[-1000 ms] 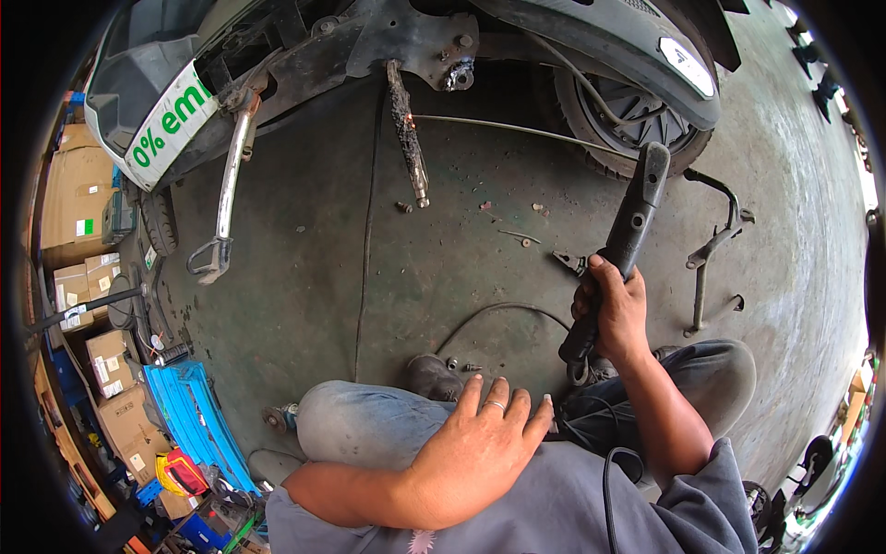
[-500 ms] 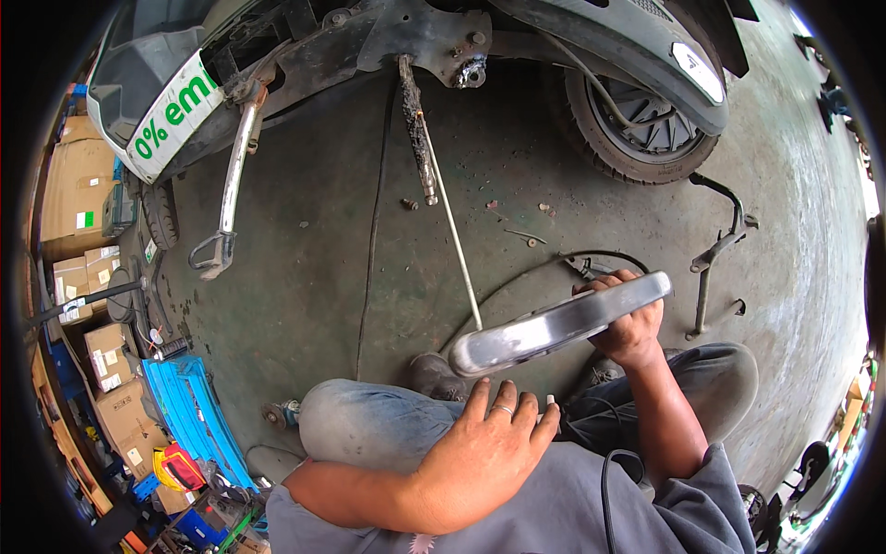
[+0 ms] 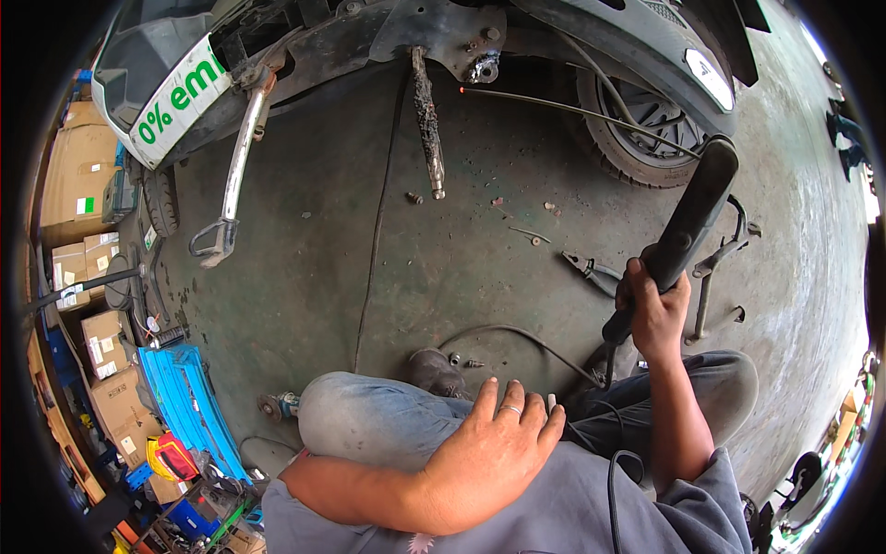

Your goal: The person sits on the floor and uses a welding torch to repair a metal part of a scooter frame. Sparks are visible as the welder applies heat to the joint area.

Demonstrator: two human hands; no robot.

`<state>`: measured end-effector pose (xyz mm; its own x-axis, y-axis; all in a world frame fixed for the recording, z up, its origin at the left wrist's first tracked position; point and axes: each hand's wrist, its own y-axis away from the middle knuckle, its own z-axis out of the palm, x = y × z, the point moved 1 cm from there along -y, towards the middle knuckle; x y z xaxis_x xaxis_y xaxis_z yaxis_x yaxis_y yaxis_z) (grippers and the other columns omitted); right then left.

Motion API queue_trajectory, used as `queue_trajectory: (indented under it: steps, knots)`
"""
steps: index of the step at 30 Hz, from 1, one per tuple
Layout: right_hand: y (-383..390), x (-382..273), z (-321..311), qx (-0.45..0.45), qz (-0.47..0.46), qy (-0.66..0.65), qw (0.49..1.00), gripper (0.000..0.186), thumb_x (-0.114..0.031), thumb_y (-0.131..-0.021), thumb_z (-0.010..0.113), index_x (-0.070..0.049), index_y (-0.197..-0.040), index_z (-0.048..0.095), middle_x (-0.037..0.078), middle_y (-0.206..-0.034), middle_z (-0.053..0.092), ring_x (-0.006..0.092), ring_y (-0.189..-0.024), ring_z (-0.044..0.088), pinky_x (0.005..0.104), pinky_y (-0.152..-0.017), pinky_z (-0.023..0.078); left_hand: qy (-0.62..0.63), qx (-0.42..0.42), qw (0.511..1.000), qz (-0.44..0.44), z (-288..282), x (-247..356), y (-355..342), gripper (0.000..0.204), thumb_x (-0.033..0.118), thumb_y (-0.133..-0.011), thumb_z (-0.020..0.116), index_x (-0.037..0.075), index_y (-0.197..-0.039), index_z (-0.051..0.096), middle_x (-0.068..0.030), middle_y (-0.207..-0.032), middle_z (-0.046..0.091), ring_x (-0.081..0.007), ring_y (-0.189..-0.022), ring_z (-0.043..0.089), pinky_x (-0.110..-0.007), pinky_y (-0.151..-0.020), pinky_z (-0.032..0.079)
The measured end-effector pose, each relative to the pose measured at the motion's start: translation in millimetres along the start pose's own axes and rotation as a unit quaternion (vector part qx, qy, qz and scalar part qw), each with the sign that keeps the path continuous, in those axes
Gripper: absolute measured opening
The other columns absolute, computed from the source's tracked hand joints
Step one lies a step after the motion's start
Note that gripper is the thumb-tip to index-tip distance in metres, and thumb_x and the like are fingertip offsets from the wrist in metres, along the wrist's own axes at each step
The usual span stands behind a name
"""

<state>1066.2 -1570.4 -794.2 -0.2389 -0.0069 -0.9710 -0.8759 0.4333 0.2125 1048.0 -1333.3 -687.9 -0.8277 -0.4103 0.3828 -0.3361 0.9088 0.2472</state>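
Observation:
My right hand (image 3: 657,309) grips the black handle of an electrode holder (image 3: 688,217), raised on the right with a cable at its lower end. From its upper end a thin welding rod (image 3: 581,113) runs left; its tip glows orange near the vehicle's metal bracket (image 3: 438,32). My left hand (image 3: 489,452) lies palm down over my lap, a ring on one of its spread fingers. A small white piece (image 3: 552,401) shows beside the fingertips; whether they hold it I cannot tell. A blackened, rough-coated metal shaft (image 3: 426,120) hangs below the bracket, apart from the rod.
The side stand (image 3: 240,166) hangs at left; a wheel (image 3: 646,129) stands at right. Pliers (image 3: 591,268), a bent metal stand (image 3: 711,277), small bolts and a dark cable (image 3: 373,249) lie on the floor. Cardboard boxes (image 3: 78,185) and a blue crate (image 3: 185,397) line the left.
My right hand has swung the electrode holder up and turned it, taking the rod's tip off the blackened shaft and to the right. The pliers now show whole. My left hand has barely moved.

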Motion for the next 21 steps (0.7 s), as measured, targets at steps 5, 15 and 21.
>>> queue_trajectory:
  steps: [5,15,21]
  knots:
    - [6,-1,15,-0.025,-0.211,0.194,0.958,0.012,-0.005,-0.083,0.073,-0.003,-0.084,0.061,0.005,-0.063,0.059,0.0151,-0.053,0.055,0.0289,-0.053,0.044,0.003,-0.016,1.0,-0.007,0,-1,2,0.045,0.024,-0.087,0.058,0.003,-0.128,0.062,-0.0159,-0.11,0.065,-0.0314,-0.109,0.062,-0.049,-0.098,0.044]
    - [26,9,6,-0.154,-0.341,0.461,0.805,0.035,-0.013,-0.058,0.079,-0.009,-0.091,0.067,0.009,-0.086,0.067,0.0338,-0.077,0.065,0.0434,-0.066,0.051,0.001,-0.035,0.999,-0.008,-4,1,6,0.047,0.024,-0.087,0.057,0.003,-0.128,0.061,-0.0168,-0.112,0.064,-0.0326,-0.109,0.061,-0.048,-0.097,0.045]
    - [42,13,-19,-0.19,-0.364,0.466,0.784,0.028,-0.014,-0.059,0.074,-0.011,-0.085,0.067,0.007,-0.081,0.064,0.0282,-0.072,0.062,0.0405,-0.062,0.048,0.073,-0.049,0.996,0.004,-3,6,9,0.046,0.017,-0.086,0.056,0.0,-0.128,0.059,-0.0177,-0.113,0.064,-0.0284,-0.098,0.066,-0.034,-0.081,0.054]
